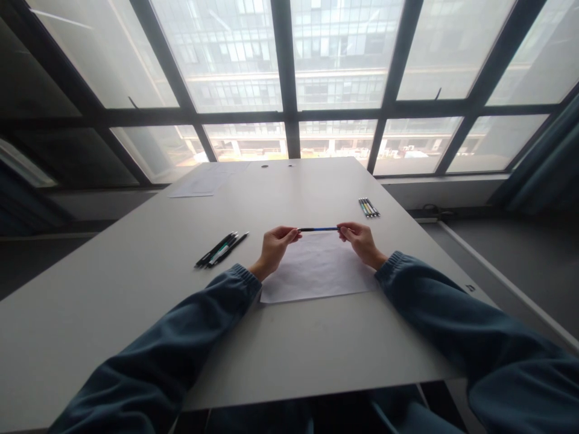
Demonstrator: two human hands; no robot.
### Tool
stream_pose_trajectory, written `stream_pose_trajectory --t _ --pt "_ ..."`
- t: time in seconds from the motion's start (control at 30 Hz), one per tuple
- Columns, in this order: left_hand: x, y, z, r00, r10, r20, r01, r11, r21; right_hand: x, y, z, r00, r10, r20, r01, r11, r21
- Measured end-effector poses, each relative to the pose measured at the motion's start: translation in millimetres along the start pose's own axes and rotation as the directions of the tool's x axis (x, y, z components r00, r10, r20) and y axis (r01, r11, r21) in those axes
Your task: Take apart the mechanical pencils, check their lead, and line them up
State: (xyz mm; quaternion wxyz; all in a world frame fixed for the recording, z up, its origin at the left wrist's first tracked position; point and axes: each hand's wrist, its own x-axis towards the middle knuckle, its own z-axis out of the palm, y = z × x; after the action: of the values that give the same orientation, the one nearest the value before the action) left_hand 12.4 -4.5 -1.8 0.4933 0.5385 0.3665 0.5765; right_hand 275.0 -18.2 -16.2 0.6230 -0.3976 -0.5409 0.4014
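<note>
A dark pen with a blue section point(320, 229) is held level between my two hands, above the far part of a white sheet of paper point(319, 268). My left hand point(275, 246) pinches its left end between thumb and fingers. At the other end, my right hand point(360, 241) grips the pen in the same way. The very tips of the pen are covered by my fingers. Left of my left hand lies a loose bunch of pens point(221, 250), mostly black, one with green. Beyond my right hand, several pens point(369, 208) lie side by side in a neat row.
The white table point(136, 289) reaches toward large windows point(235, 54). More white paper point(199, 181) lies at its far left, and a round dark grommet point(265, 166) sits near the far edge. A cable point(436, 211) lies beyond the table's right side.
</note>
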Motion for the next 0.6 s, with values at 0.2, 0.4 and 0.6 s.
stream_pose_trajectory --t 0.2,0.4,0.6 --pt "3.7 -4.3 -4.1 0.995 0.096 -0.029 -0.090 0.983 0.160 2.0 0.4 0.5 0.998 0.001 -0.057 -0.001 1.000 -0.011" --pt "5.7 -8.0 -6.9 0.988 0.149 -0.030 -0.139 0.967 0.214 2.8 -0.1 3.0 0.996 0.009 -0.091 -0.010 1.000 -0.006" --pt "5.0 -5.7 -7.6 0.983 0.179 -0.031 -0.163 0.944 0.287 2.1 -2.3 4.1 0.995 0.014 -0.094 -0.014 1.000 0.008"
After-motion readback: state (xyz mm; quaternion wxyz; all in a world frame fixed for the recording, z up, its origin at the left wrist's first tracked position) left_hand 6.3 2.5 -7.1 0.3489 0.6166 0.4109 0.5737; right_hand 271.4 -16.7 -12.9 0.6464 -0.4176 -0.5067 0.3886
